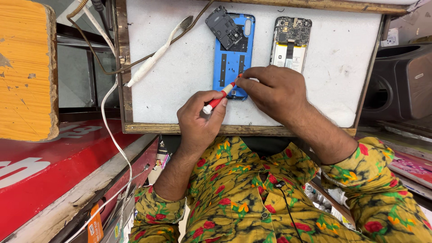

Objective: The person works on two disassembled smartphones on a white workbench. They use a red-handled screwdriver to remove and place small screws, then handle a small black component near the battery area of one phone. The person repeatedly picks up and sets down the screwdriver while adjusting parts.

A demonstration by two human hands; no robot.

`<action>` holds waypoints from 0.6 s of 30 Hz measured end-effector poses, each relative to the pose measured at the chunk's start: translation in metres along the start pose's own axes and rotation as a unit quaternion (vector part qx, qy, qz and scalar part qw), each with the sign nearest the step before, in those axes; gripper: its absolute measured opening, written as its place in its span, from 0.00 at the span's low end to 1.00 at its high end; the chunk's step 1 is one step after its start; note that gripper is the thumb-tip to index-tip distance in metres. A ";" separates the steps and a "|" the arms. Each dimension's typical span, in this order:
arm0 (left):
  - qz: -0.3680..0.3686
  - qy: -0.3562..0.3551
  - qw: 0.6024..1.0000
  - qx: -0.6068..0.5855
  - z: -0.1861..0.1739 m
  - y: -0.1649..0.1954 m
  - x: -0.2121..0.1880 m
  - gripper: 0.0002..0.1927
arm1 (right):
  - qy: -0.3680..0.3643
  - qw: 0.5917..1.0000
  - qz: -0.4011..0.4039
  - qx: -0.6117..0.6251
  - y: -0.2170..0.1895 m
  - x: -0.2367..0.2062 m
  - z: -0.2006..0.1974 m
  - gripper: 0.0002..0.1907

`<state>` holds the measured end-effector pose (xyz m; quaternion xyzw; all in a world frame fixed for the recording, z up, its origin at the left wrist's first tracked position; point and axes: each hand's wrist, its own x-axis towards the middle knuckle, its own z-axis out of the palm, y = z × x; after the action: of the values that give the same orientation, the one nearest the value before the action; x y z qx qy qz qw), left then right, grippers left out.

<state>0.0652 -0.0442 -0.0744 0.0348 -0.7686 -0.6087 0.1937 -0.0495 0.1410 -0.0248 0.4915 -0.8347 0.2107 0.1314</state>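
Gripping a small red screwdriver with a white end cap (219, 99), the left hand (200, 119) holds the tool by thumb and curled fingers, its tip angled up and to the right toward the lower edge of a blue plastic phone back cover (233, 56) that lies inner side up on the white work board (180, 63). The right hand (272, 92) presses down just beside that tip, fingertips closed around the tool's front end and resting on the cover's bottom right corner, so both hands meet at the same spot. A dark grey inner plate (225, 27) lies tilted across the top of the blue cover. Just to the right, apart from the cover, rests an opened phone body with exposed circuit board and pale battery (290, 42). Further left on the board lies a white pen-shaped tool with a brown cord (155, 56), with a thin white cable (112, 135) trailing down past the board's wooden frame (148, 128). Beyond that stand a worn orange wooden block (27, 67) and a red sign panel (58, 171). Yellow flower-printed sleeves (252, 198) fill the foreground
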 end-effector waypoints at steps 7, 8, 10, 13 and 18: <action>-0.017 -0.002 1.000 -0.013 -0.002 -0.002 -0.001 0.09 | -0.029 0.998 -0.047 -0.025 0.004 -0.002 0.002 0.11; -0.019 -0.004 1.000 -0.012 -0.002 -0.002 -0.002 0.09 | -0.034 0.998 -0.051 -0.030 0.005 -0.003 0.002 0.11; -0.017 -0.001 1.000 -0.006 -0.002 -0.003 -0.002 0.09 | -0.044 0.997 -0.057 -0.041 0.004 -0.004 0.004 0.11; -0.020 -0.005 1.000 -0.007 0.000 -0.004 -0.003 0.08 | -0.062 0.995 -0.059 -0.059 0.006 -0.006 0.008 0.12; -0.029 0.009 0.999 -0.040 0.002 -0.006 -0.004 0.08 | -0.036 0.998 0.011 0.058 0.008 -0.008 0.011 0.08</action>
<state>0.0668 -0.0431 -0.0812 0.0541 -0.7405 -0.6441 0.1840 -0.0526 0.1451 -0.0394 0.4960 -0.8307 0.2427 0.0700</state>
